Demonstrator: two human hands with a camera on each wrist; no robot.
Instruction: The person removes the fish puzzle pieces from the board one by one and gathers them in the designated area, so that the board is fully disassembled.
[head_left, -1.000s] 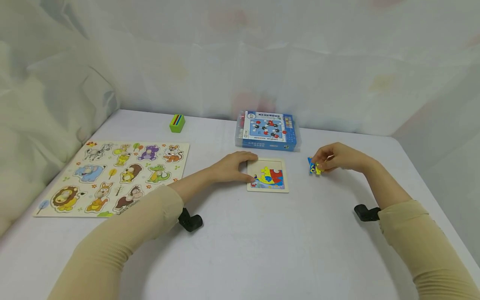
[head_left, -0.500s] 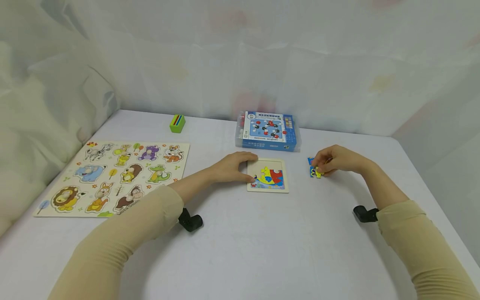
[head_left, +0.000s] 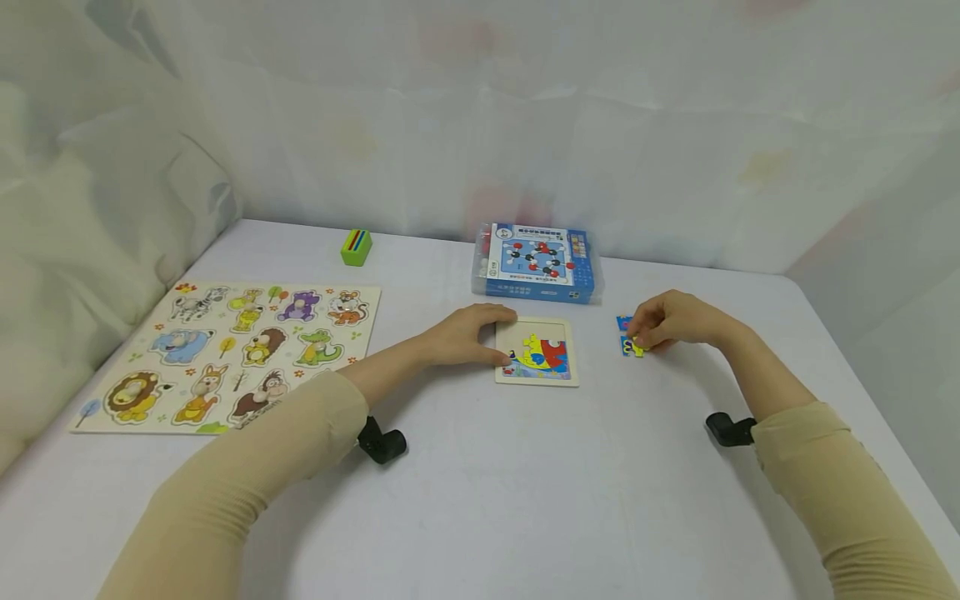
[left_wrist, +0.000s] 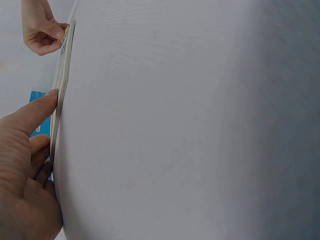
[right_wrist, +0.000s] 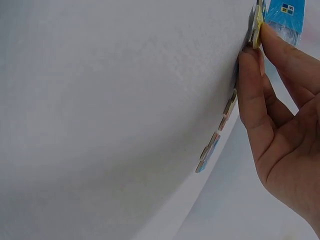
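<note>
In the head view my left hand (head_left: 465, 335) holds the left edge of a small square wooden jigsaw tray (head_left: 555, 326), thumb near its lower left and fingers at its upper left corner. Red, yellow and blue pieces fill the tray's lower part; bare wood shows above. To the right, my right hand (head_left: 678, 318) pinches a yellow and blue jigsaw piece (head_left: 637, 351) between thumb and index finger. The right wrist view shows this piece (right_wrist: 257, 32) on edge at the fingertips. Other loose pieces (right_wrist: 209, 151) lie flat by that hand, partly hidden by it in the head view.
Behind the tray lies a blue molecular model box (head_left: 536, 262). A green block with coloured stripes (head_left: 356, 247) stands at the back left. A large animal peg puzzle board (head_left: 217, 327) lies on the left, partly under the left forearm. Fabric hangs behind the table.
My right hand has shifted slightly, and the pinched piece has turned and come a little nearer. More of a blue and red piece shows behind it. The left hand and tray keep still.
</note>
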